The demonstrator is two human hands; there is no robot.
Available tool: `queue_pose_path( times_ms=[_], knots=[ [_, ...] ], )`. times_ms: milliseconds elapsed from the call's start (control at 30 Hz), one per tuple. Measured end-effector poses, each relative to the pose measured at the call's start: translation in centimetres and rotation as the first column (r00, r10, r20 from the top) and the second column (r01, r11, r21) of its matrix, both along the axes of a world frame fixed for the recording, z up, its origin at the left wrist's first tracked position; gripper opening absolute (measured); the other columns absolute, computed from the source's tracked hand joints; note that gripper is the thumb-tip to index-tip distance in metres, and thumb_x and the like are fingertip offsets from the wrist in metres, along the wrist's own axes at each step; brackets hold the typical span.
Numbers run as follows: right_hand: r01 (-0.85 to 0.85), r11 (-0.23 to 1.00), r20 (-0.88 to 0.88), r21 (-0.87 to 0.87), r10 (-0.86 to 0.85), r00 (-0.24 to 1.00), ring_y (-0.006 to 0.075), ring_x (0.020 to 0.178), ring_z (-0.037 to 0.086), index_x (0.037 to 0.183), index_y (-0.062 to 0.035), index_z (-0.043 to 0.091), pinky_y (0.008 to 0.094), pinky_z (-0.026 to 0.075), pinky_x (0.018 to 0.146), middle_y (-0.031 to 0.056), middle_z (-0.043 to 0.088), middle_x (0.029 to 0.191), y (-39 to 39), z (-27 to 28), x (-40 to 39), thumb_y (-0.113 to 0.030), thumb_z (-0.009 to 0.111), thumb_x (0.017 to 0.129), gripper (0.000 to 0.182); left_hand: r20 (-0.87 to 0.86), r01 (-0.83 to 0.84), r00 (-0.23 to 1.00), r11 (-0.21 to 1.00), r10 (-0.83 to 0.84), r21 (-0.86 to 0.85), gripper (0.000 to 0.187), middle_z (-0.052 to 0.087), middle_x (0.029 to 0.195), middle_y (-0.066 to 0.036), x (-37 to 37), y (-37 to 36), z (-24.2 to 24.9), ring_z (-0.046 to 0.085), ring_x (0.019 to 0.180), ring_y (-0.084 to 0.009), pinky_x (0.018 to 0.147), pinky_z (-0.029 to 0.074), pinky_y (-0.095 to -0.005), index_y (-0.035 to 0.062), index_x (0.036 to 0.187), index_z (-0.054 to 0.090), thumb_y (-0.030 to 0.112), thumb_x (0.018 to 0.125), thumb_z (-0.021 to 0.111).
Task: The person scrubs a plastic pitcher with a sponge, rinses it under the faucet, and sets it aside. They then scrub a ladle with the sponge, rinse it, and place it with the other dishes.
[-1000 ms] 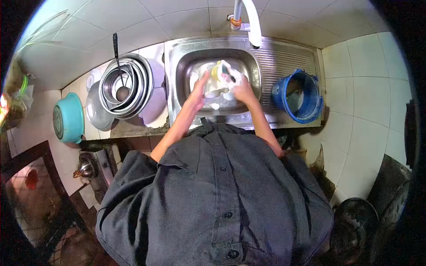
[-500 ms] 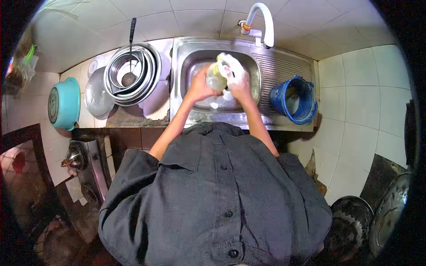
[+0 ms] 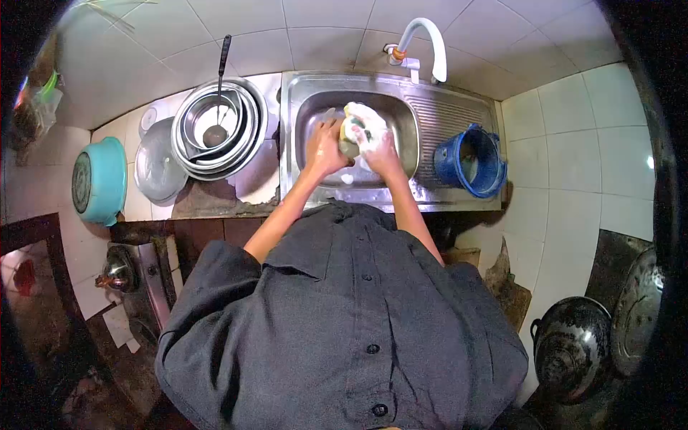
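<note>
1. Slippage is judged the chief hazard: lather lies between skin and vessel [image 3: 349, 148], and wet fingers could lose their hold under a firm rub.
2. A drop could chip or crack the vessel, if it is glass, against the metal sink [image 3: 289, 122]; its material cannot be confirmed from this view.
3. A wide swing of the right elbow could knock the blue bucket [image 3: 448, 161], which stands at the near right corner of the draining board [image 3: 459, 93].
4. The nested bowls [image 3: 259, 122], on the worktop [image 3: 264, 179] by the sink's left edge, carry a long-handled ladle [image 3: 225, 54]; a bump to its projecting handle could upset the pile.
5. Vessel: greyish, apparently translucent, mostly masked by fingers and suds; shape and any damage cannot be judged.
6. Location: within the basin's outline, between both hands, nearer its near edge than its far one.
7. Left hand [image 3: 326, 147]: fingers and thumb wrapped about the vessel.
8. Right hand [image 3: 378, 149]: grasping a sponge [image 3: 352, 115], yellow at its edge and thick with white foam, seemingly against the vessel; the contact is partly hidden.
9. One foam clump [image 3: 347, 178] lies at the basin's near edge.
</note>
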State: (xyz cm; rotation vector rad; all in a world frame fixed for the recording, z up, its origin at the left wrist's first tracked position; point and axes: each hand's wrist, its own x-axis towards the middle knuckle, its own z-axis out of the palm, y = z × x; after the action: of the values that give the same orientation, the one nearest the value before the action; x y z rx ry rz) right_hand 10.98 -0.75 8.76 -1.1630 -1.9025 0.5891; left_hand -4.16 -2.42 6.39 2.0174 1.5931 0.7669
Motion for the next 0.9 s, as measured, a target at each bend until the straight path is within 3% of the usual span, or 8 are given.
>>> queue_pose_path(
  times_ms=[167, 267, 400, 500, 667, 733, 833, 900],
  knots=[
    [0.083, 0.906, -0.204, -0.415, -0.182, 0.962, 0.0206, 0.1, 0.061, 0.119, 0.0008, 0.06, 0.0325, 0.047, 0.088, 0.0162, 0.065, 0.115, 0.1, -4.6, 3.5, -0.024, 0.043, 0.1, 0.036, 0.059, 0.03, 0.998, 0.999, -0.032, 0.034, 0.085, 0.061, 0.113, -0.013, -0.2, -0.7, 1.0, 0.056, 0.106, -0.0325, 0.093, 0.046, -0.0404, 0.0074, 0.122, 0.056, 0.02, 0.044, 0.087],
    [0.07, 0.821, -0.38, -0.566, -0.336, 0.862, 0.0184, 0.097, 0.06, 0.122, 0.004, 0.058, 0.0318, 0.047, 0.085, 0.0113, 0.065, 0.115, -0.5, -6.2, 3.7, -0.027, 0.043, 0.1, 0.041, 0.657, 0.075, 0.753, 0.991, 0.02, -0.115, 0.077, 0.063, 0.116, -0.01, 0.0, -0.5, -0.9, 0.062, 0.106, -0.0206, 0.093, 0.047, -0.0347, 0.0051, 0.124, 0.054, 0.019, 0.055, 0.086],
    [0.185, 0.932, -0.261, -0.312, -0.272, 0.926, 0.0203, 0.11, 0.058, 0.127, 0.0037, 0.054, 0.0313, 0.044, 0.094, 0.0129, 0.063, 0.122, -2.5, -3.2, 0.0, -0.021, 0.046, 0.099, 0.038, 0.876, 0.184, 0.335, 0.888, 0.347, -0.422, 0.061, 0.062, 0.118, -0.007, 0.1, 0.6, -4.8, 0.06, 0.108, -0.0188, 0.094, 0.047, -0.0337, 0.0046, 0.127, 0.051, 0.004, 0.071, 0.073],
    [0.191, 0.981, -0.092, 0.022, -0.188, 0.978, 0.0207, 0.115, 0.056, 0.128, 0.0019, 0.054, 0.0312, 0.042, 0.098, 0.0151, 0.062, 0.123, -1.8, -1.9, -0.8, -0.016, 0.049, 0.096, 0.037, 0.869, 0.308, 0.244, 0.815, 0.431, -0.491, 0.059, 0.06, 0.12, -0.008, 0.3, 0.6, -5.4, 0.059, 0.11, -0.0188, 0.095, 0.047, -0.034, 0.0046, 0.128, 0.049, 0.006, 0.074, 0.073],
    [0.113, 0.896, -0.296, -0.43, -0.258, 0.92, 0.0178, 0.109, 0.057, 0.124, 0.0002, 0.057, 0.0316, 0.043, 0.095, 0.013, 0.062, 0.121, -0.1, -2.1, 0.3, -0.018, 0.044, 0.098, 0.034, 0.647, 0.031, 0.732, 0.939, 0.212, -0.343, 0.089, 0.06, 0.122, -0.011, -0.3, 0.4, -3.3, 0.058, 0.113, -0.0235, 0.098, 0.045, -0.0338, 0.0035, 0.128, 0.048, 0.027, 0.053, 0.091],
    [0.069, 0.837, -0.465, -0.543, -0.368, 0.805, 0.0179, 0.103, 0.057, 0.12, -0.0004, 0.059, 0.0312, 0.045, 0.091, 0.0109, 0.064, 0.115, 0.9, -4.5, 0.1, -0.02, 0.041, 0.1, 0.034, 0.636, 0.059, 0.762, 0.965, 0.121, -0.254, 0.089, 0.06, 0.121, -0.012, -0.6, 0.6, -1.7, 0.058, 0.112, -0.0238, 0.097, 0.045, -0.0337, 0.0034, 0.126, 0.049, 0.028, 0.053, 0.091],
    [0.192, 0.652, -0.305, -0.734, -0.569, 0.764, 0.0192, 0.105, 0.057, 0.123, 0.0006, 0.058, 0.031, 0.044, 0.092, 0.0127, 0.063, 0.116, 1.2, -7.1, 0.6, -0.021, 0.041, 0.099, 0.036, 0.566, 0.102, 0.824, 0.977, 0.021, -0.185, 0.085, 0.061, 0.116, -0.014, -1.1, 0.9, 0.6, 0.059, 0.11, -0.0238, 0.095, 0.046, -0.0338, 0.0049, 0.125, 0.049, 0.027, 0.055, 0.091],
    [0.25, 0.632, -0.226, -0.734, -0.575, 0.787, 0.0206, 0.108, 0.056, 0.128, 0.0011, 0.054, 0.0306, 0.043, 0.094, 0.0137, 0.062, 0.118, 1.2, -7.8, 0.6, -0.021, 0.041, 0.099, 0.039, 0.774, 0.063, 0.586, 0.939, 0.24, -0.339, 0.085, 0.055, 0.124, -0.016, -0.4, 1.5, -2.2, 0.055, 0.114, -0.0238, 0.096, 0.046, -0.0352, 0.0078, 0.133, 0.041, 0.022, 0.063, 0.087]
  ],
)
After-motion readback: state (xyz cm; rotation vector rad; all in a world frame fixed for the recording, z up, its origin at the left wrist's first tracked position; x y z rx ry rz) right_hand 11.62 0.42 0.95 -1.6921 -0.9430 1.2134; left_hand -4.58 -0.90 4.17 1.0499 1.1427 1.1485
